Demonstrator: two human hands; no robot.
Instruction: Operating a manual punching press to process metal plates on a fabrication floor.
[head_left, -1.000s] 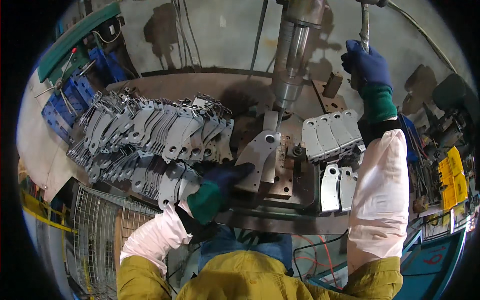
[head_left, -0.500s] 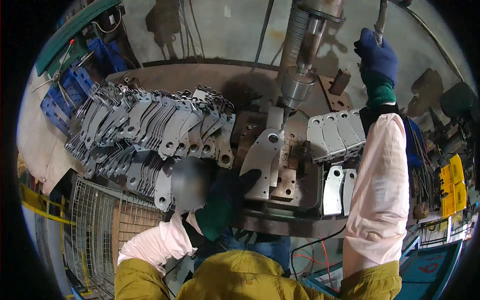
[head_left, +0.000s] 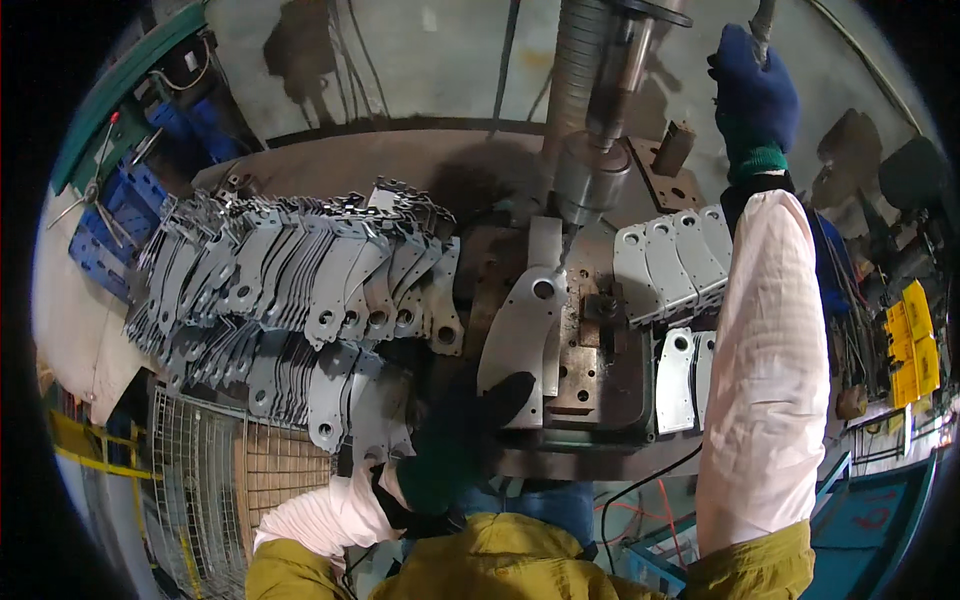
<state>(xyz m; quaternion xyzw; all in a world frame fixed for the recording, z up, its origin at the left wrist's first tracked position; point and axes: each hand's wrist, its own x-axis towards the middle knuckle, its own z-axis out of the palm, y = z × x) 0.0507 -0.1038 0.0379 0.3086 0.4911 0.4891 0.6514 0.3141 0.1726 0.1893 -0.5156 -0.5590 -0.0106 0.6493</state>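
Note:
My right hand [head_left: 757,95], in a blue glove with a green cuff, is raised at the upper right, closed around a metal lever handle [head_left: 764,22]. My left hand [head_left: 465,425], in a dark glove, is low in the middle. Its thumb presses over the near left edge of a curved grey metal plate [head_left: 520,345]; the other fingers are lost in shadow. The plate lies on a steel fixture [head_left: 574,370] beneath a drill chuck [head_left: 592,178]. A thin drill bit [head_left: 568,248] points down near the plate's far end, beside its large hole. Whether it touches the plate I cannot tell.
Tightly stacked plates [head_left: 340,265] cover the table's left side. More plates [head_left: 668,260] stand in rows to the right, with a few [head_left: 676,380] nearer. A wire basket [head_left: 200,470] is below left, yellow bins [head_left: 910,340] far right. A steel block [head_left: 674,148] rises behind.
The whole view has shifted a little, so the table and stacks sit slightly differently. Both hands keep their holds, on the lever and on the plate.

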